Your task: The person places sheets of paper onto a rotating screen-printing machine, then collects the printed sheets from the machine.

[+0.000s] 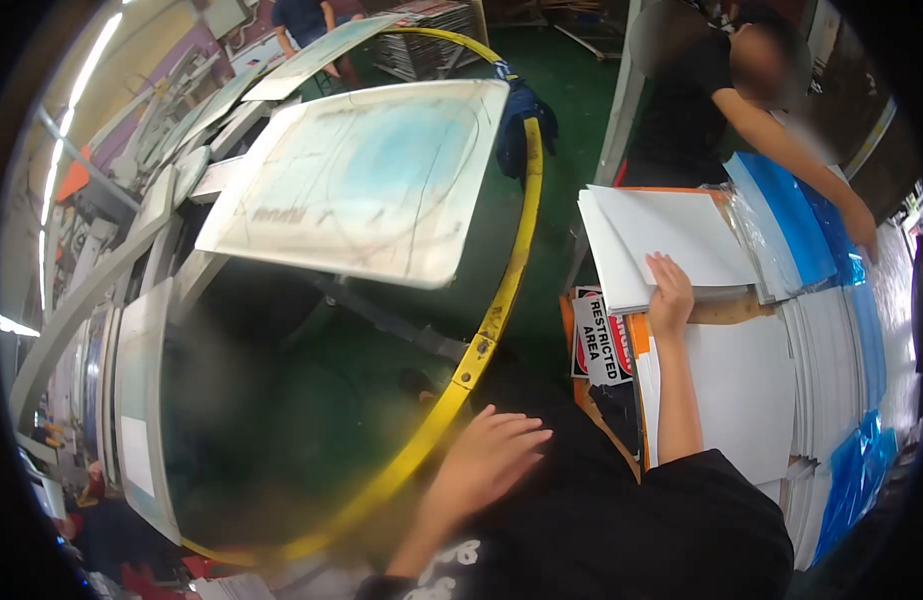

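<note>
My right hand rests on the near edge of a stack of white sheets, its fingers laid on the top sheet and its thumb hidden. Fingers stretched out and holding nothing, my left hand is in front of my body, close to a yellow curved rail. Beyond that rail stands a large pale platen with a bluish stain and dark marks. A second stack of white sheets lies beneath my right forearm.
Printed "Restricted Area" signs lie left of the stacks. Blue plastic film covers parts of the stacks. A co-worker's arm reaches over the far side. More platens circle to the left. A dark cloth hangs on the rail.
</note>
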`<state>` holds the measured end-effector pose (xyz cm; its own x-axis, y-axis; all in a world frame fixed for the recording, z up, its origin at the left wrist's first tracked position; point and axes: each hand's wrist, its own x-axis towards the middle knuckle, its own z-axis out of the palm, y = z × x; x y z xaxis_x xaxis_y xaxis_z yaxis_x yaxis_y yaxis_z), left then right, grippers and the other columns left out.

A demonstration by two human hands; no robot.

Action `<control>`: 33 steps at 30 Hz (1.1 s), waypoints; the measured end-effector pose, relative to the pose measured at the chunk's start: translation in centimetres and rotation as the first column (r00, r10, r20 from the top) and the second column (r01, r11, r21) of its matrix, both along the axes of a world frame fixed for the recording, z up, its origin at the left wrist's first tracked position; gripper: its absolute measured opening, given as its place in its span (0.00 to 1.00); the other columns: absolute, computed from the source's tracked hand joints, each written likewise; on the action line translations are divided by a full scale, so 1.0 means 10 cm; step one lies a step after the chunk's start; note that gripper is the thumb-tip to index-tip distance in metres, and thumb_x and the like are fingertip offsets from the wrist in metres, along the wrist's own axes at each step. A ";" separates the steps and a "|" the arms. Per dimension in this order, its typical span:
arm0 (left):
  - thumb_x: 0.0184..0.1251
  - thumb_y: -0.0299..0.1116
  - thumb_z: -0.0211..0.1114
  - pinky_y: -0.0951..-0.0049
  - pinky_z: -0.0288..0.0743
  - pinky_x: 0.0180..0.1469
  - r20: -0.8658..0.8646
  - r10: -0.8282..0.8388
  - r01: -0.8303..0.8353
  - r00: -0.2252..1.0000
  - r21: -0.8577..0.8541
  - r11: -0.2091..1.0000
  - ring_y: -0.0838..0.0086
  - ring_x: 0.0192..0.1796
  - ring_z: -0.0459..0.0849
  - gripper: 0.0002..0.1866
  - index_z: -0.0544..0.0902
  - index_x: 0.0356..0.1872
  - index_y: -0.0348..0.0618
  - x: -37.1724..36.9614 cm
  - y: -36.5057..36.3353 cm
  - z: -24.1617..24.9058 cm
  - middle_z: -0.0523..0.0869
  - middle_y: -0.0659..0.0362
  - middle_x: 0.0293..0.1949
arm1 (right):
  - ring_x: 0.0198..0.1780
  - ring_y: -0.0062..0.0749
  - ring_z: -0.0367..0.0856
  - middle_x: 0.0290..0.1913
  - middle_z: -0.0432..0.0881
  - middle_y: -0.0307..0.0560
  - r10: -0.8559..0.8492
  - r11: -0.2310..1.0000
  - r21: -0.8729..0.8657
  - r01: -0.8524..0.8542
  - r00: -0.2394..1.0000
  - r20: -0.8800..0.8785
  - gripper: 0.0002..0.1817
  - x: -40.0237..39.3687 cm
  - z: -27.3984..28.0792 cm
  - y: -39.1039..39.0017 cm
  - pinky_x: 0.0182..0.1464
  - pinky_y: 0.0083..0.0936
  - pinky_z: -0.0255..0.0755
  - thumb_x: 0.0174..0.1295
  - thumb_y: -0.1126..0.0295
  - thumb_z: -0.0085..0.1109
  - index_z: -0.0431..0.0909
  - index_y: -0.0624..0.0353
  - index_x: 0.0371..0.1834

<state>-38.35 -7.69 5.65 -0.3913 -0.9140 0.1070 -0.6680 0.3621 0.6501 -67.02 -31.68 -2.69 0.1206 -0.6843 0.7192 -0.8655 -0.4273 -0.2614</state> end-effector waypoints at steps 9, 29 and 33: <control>0.65 0.33 0.62 0.56 0.60 0.68 -0.435 -0.035 0.142 0.900 0.215 0.966 0.63 0.61 0.73 0.32 0.60 0.69 0.49 -0.43 -0.29 0.32 0.75 0.55 0.60 | 0.57 0.41 0.77 0.52 0.82 0.51 0.020 0.966 -0.258 -0.027 0.999 -0.032 0.23 0.21 0.82 0.55 0.65 0.41 0.60 0.50 0.80 0.43 0.83 0.58 0.47; 0.69 0.23 0.52 0.70 0.67 0.62 -0.908 0.413 -0.363 -0.071 0.409 0.837 0.72 0.58 0.76 0.24 0.60 0.65 0.36 0.63 0.32 0.10 0.77 0.52 0.57 | 0.69 0.55 0.57 0.72 0.53 0.63 0.393 0.914 0.119 -0.388 0.919 -0.023 0.51 1.28 1.28 0.61 0.68 0.46 0.52 0.47 0.44 0.68 0.59 0.64 0.69; 0.68 0.23 0.53 0.78 0.71 0.51 -0.841 0.508 -0.481 -0.186 0.529 0.699 0.78 0.48 0.79 0.31 0.52 0.69 0.41 1.03 0.65 -0.01 0.81 0.53 0.50 | 0.60 0.42 0.72 0.58 0.72 0.60 0.277 0.605 0.552 -0.574 0.802 0.530 0.47 1.65 1.27 0.33 0.61 0.32 0.64 0.46 0.54 0.74 0.61 0.67 0.65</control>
